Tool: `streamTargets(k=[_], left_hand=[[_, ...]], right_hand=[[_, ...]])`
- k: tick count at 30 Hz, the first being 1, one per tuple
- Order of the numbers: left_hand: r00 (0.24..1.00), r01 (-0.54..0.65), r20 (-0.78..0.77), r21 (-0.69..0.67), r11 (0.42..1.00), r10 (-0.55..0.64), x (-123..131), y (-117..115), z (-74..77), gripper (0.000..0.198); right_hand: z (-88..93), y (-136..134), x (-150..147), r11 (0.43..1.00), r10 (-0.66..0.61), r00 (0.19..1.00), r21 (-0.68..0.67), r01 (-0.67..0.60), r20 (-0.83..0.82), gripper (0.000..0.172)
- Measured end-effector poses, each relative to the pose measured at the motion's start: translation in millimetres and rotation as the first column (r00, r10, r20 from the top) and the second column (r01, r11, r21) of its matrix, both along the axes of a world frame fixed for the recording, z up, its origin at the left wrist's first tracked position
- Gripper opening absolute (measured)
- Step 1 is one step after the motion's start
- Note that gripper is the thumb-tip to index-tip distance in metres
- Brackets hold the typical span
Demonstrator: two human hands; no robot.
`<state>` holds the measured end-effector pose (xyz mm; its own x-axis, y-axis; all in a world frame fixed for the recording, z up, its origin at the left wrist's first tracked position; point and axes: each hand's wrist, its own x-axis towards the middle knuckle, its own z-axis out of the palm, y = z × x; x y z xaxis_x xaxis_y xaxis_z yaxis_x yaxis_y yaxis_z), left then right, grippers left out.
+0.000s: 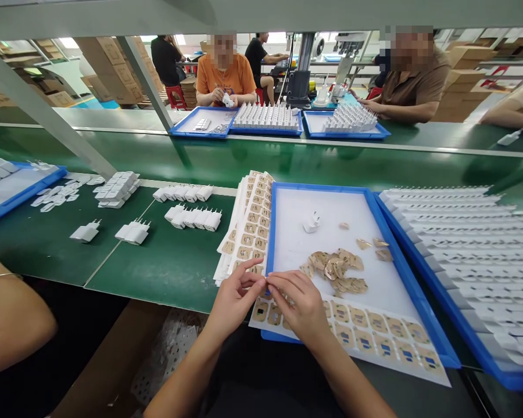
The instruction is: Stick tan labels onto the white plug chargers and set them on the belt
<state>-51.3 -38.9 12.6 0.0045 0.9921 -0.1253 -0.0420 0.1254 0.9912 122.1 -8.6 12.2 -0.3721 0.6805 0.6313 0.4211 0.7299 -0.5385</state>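
Note:
My left hand [235,296] and my right hand [304,305] meet at their fingertips over the near left corner of a blue-rimmed tray [322,187]. Both are pinched, and whatever lies between the fingers is too small or hidden to make out. Under my right hand, a sheet of tan adhesive stickers [377,331] slants across the tray's near edge. Crumpled brown backing pieces [335,267] are heaped inside the tray, with a few loose ones to the right. Farther back in it sits a white plug adapter [311,223]. A stack of sticker sheets [249,226] lies along the tray's left side.
Rows of white plug adapters [194,217] stand on the green table at left, near stacked white housings [117,188]. At right is a blue tray [418,261] packed with white parts. A neighbour's arm [15,325] rests at far left. Co-workers sit beyond the green belt [226,157].

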Motion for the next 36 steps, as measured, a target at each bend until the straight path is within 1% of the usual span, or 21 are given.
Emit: streamTargets(k=[6, 11, 14, 17, 22, 28, 32, 36], left_hand=[[1.000, -0.005, -0.012, -0.034, 0.999, 0.005, -3, -2, 2.7, 0.059], [0.997, -0.042, 0.056, -0.078, 0.996, 0.047, -3, 0, 2.9, 0.072], [0.995, -0.055, 0.079, -0.104, 0.993, 0.063, -2, 2, 3.4, 0.076], [0.995, -0.063, 0.074, -0.098, 0.993, 0.071, -2, 1, 3.4, 0.076], [0.999, -0.036, 0.019, -0.064, 0.997, 0.037, -1, 0, 1.8, 0.074], [0.996, -0.071, 0.041, -0.075, 0.995, 0.075, 1, 6, 1.4, 0.076], [0.997, -0.071, 0.038, -0.077, 0.995, 0.074, 2, 8, 1.6, 0.074], [0.998, -0.062, 0.011, -0.061, 0.996, 0.063, 2, 7, 0.9, 0.070]], right_hand=[[0.6, 0, 0, 0.999, 0.014, 1.000, -0.028, -0.015, -0.023, 0.017], [-1.8, -1, 0, 1.000, 0.010, 1.000, 0.029, -0.010, -0.014, 0.021], [-4.0, -1, 0, 0.999, 0.007, 1.000, 0.037, -0.007, -0.008, 0.023], [-5.7, -1, 1, 1.000, 0.001, 1.000, 0.023, 0.000, -0.016, 0.023], [-6.0, -1, 1, 1.000, 0.001, 1.000, 0.005, -0.001, -0.018, 0.020], [-6.2, -2, 3, 0.999, -0.022, 1.000, 0.044, 0.023, -0.014, 0.024], [-9.2, -2, 2, 0.997, -0.024, 1.000, 0.078, 0.026, -0.020, 0.024], [-10.9, -1, -1, 1.000, -0.011, 1.000, 0.026, 0.011, -0.025, 0.019]])
